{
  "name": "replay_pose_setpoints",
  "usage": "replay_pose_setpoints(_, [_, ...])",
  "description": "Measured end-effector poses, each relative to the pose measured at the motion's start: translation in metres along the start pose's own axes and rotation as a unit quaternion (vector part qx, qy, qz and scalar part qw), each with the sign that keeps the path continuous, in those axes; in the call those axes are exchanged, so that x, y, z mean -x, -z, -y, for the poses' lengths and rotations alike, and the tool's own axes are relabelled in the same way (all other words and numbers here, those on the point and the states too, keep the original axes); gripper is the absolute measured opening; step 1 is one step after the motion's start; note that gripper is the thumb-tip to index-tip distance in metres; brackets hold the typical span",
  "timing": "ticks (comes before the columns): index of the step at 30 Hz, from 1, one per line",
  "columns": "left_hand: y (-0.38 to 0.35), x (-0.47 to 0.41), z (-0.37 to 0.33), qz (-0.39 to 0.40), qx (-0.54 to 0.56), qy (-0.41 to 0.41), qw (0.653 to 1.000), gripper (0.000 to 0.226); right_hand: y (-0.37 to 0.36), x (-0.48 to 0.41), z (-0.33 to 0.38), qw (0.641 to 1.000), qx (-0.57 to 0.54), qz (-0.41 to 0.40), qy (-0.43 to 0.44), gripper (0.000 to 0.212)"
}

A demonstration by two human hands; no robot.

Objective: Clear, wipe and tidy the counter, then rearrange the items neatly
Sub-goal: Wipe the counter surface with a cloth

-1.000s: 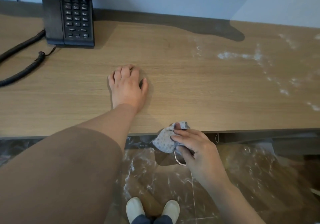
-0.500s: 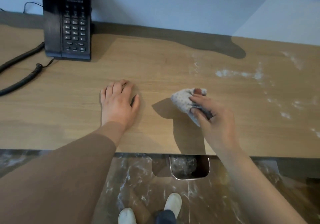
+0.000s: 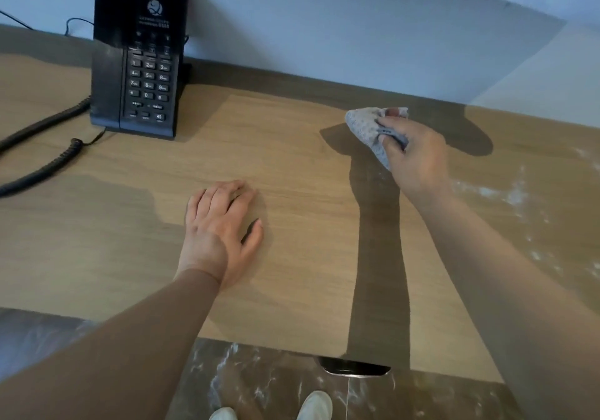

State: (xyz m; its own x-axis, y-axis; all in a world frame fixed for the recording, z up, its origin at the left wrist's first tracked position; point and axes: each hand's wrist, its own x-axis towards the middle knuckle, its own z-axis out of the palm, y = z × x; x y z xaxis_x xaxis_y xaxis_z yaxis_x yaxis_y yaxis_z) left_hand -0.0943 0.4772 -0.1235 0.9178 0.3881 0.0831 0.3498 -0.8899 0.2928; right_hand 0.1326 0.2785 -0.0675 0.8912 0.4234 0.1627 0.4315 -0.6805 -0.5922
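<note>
A wooden counter (image 3: 292, 166) runs along a pale wall. My right hand (image 3: 415, 156) grips a crumpled grey speckled cloth (image 3: 365, 125) and holds it down on the counter near the back edge, right of centre. My left hand (image 3: 224, 228) rests flat on the wood in the middle, fingers spread and relaxed. White powdery smears (image 3: 516, 195) streak the counter to the right of the cloth.
A black desk phone (image 3: 139, 59) stands at the back left, its coiled cord (image 3: 42, 163) trailing off the left side. Below the front edge I see a marble floor (image 3: 276, 384), the rim of a bin (image 3: 355, 369) and my white shoes (image 3: 315, 406).
My right hand has carried the cloth from the counter's front edge up across the wood to the back, near the wall. My left hand has stayed flat in place.
</note>
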Motion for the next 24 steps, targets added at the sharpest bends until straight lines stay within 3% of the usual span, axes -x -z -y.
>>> replay_pose_setpoints(9, [0.000,-0.001,0.002,-0.010,-0.016,-0.011,1.000,0.053,-0.025,-0.070,-0.015,0.999,0.036,0.028,0.024,0.033])
replay_pose_setpoints(14, [-0.001,-0.001,0.003,0.003,-0.018,-0.002,1.000,0.052,-0.040,-0.093,-0.023,0.995,0.078,0.055,-0.004,0.035])
replay_pose_setpoints(24, [0.000,-0.002,0.002,0.012,-0.009,0.001,1.000,0.052,-0.043,-0.081,-0.026,0.982,0.129,0.137,-0.028,0.045])
